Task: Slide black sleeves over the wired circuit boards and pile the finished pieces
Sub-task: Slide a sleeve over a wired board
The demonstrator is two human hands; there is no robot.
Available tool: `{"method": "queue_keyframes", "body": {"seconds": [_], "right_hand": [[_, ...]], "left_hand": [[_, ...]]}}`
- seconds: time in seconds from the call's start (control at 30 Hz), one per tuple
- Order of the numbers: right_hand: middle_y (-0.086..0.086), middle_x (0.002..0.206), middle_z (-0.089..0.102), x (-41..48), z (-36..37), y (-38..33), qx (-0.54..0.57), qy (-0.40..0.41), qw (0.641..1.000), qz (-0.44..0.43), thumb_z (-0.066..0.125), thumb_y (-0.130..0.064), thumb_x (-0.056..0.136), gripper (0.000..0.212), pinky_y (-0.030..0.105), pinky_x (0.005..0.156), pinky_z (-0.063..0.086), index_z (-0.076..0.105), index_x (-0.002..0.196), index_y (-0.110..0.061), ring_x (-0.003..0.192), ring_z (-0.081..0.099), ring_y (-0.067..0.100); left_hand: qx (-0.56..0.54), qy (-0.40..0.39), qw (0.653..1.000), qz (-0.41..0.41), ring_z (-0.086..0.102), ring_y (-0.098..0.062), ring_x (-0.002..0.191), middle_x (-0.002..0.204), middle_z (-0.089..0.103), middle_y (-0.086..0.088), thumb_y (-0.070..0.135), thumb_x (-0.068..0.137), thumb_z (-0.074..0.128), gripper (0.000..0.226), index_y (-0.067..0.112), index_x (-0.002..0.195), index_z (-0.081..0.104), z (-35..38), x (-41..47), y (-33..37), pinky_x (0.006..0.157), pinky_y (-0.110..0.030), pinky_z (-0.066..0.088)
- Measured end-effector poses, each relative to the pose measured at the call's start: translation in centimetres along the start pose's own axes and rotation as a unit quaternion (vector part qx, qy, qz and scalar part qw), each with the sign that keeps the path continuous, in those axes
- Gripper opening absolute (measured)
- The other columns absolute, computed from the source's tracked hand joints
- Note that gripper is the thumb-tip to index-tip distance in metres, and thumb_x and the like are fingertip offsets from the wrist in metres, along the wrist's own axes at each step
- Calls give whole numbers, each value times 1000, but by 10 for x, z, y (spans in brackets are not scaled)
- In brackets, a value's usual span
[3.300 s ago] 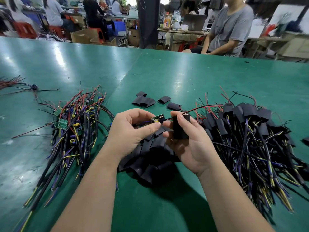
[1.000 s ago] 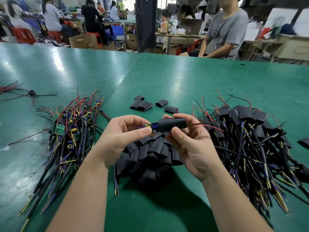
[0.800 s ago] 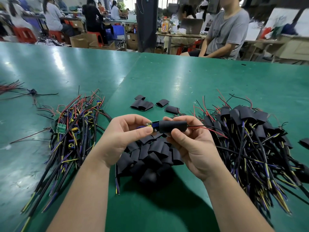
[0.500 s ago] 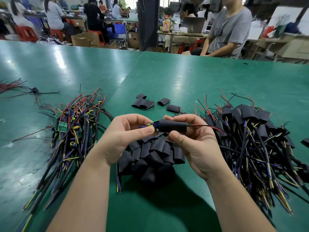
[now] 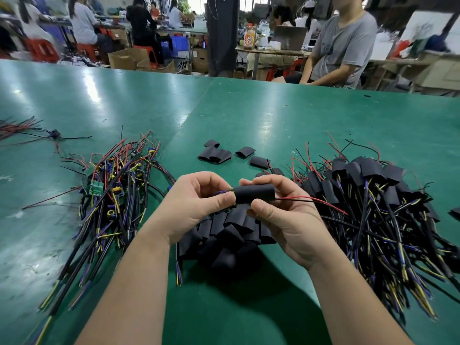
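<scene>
1. Left hand (image 5: 196,202): fingertips pinched on the exposed end of the board (image 5: 232,192); a slip would let it back out.
2. Black sleeve (image 5: 254,194): held over the loose sleeves (image 5: 231,232), nearly covering the board; components may snag.
3. Right hand (image 5: 286,220): fingers clamped round the sleeve; oversqueezing could jam it.

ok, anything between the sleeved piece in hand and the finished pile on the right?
Nothing visible. The right hand pinches the sleeve, the left hand pinches the board end. The finished pile lies directly right of the right hand, path open; the red lead reaches over it.
</scene>
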State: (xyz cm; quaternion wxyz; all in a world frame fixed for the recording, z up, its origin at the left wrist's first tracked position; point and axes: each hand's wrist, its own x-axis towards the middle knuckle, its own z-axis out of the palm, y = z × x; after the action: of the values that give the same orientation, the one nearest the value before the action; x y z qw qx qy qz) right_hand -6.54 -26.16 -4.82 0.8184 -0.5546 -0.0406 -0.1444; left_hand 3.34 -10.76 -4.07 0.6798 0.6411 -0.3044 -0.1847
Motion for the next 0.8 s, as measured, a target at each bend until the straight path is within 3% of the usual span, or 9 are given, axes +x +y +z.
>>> {"method": "queue_keyframes", "body": {"seconds": [0.13,0.3,0.47,0.6,0.7,0.8], "right_hand": [[9,106,72,2,0,3,-35,26,999,-14,77,-11,64,34,21,74,53,64,95,-15,95,69,18],[9,106,72,4,-2,6,-14,46,999,-5,72,-9,63,37,20,72,53,60,99,-10,93,69,16],[7,105,73,4,2,10,-47,45,998,0,72,-8,66,36,22,78,53,61,100,-11,95,69,16],[-2,90,73,4,3,12,-77,83,993,9,70,-1,76,32,22,76,53,64,102,-18,82,66,10],[3,88,71,5,5,13,-7,100,994,39,61,9,83,40,25,72,55,68,104,-24,82,66,16],[9,94,73,6,5,7,102,98,989,52,63,5,75,42,24,72,55,66,111,-18,84,70,18]], "left_hand": [[-11,23,1000,1,61,0,58,62,67,8,21,62,72,17,12,75,66,1,1,-2,58,-9,45],[5,28,1000,9,66,-5,74,78,74,2,23,69,71,18,14,84,71,-2,3,-6,69,-13,50],[16,57,998,-2,61,-7,62,66,68,5,24,63,75,15,17,73,65,0,5,-8,60,-15,48],[33,92,995,-3,60,-8,59,64,68,3,12,70,80,13,17,69,68,3,6,-11,57,-15,47],[40,124,991,14,63,-10,62,67,71,-1,5,73,79,11,13,71,71,11,7,-11,59,-18,50],[18,116,991,63,65,-6,70,83,72,0,-7,78,70,20,12,75,74,19,5,-5,67,-16,51]]}}
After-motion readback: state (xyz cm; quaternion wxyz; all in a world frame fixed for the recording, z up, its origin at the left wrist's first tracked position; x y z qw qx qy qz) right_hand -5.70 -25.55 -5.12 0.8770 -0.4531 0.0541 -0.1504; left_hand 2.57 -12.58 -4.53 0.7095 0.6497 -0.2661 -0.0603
